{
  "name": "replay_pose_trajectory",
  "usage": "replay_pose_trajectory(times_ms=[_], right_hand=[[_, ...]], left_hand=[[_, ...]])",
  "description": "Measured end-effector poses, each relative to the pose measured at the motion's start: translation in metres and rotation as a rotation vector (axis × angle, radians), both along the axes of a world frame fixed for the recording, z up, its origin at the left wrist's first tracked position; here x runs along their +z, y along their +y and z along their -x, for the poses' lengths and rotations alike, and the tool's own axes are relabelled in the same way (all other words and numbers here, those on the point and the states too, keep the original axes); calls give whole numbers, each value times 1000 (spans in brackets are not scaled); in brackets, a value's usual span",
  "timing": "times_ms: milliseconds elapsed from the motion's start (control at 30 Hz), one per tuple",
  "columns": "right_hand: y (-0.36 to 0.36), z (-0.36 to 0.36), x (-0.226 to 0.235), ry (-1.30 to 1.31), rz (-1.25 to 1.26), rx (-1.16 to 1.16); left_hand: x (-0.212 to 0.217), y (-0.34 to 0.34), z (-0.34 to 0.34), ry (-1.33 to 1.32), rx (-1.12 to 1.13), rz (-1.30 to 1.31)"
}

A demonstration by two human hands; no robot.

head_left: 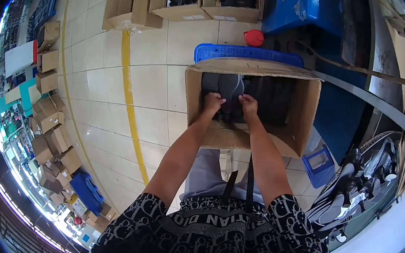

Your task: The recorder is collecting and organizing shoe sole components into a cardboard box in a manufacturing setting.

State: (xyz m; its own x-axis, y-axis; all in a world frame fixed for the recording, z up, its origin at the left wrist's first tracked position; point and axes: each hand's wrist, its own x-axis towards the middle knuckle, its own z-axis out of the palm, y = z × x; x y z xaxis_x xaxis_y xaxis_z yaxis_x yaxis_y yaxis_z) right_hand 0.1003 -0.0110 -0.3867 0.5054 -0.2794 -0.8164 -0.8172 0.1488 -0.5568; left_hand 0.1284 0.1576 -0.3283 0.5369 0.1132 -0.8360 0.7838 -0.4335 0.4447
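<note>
Both my arms reach into an open cardboard box (310, 118) in front of me. Dark, flat pieces that look like shoe soles (269, 99) are packed in a row inside it. At the box's left part, a dark grey shoe sole (230, 87) with a pale curved edge lies between my hands. My left hand (213, 101) is closed, thumb against fingers, at the sole's near left side. My right hand (248, 104) pinches its right edge. The pieces under my hands are partly hidden.
A blue plastic crate (249, 55) sits just beyond the box, with a red round object (253, 38) behind it. Farther off stand open cartons (182, 13) with black parts. To the right are a blue stool (320, 166) and a basket of heeled shoe parts (341, 195).
</note>
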Motion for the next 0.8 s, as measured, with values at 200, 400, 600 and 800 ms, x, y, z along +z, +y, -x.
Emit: replay_pose_trajectory(times_ms=[200,400,600,800], right_hand=[[4,3,-11,19,-1,55],[14,-3,4,-55,206,271],[-5,-27,95,-168,469,472],[-67,32,352,-751,-50,605]], left_hand=[[5,-3,7,-419,-271,-307],[8,14,2,-399,-531,-334],[36,27,-2,-489,-507,-198],[148,15,30,-447,-547,-76]])
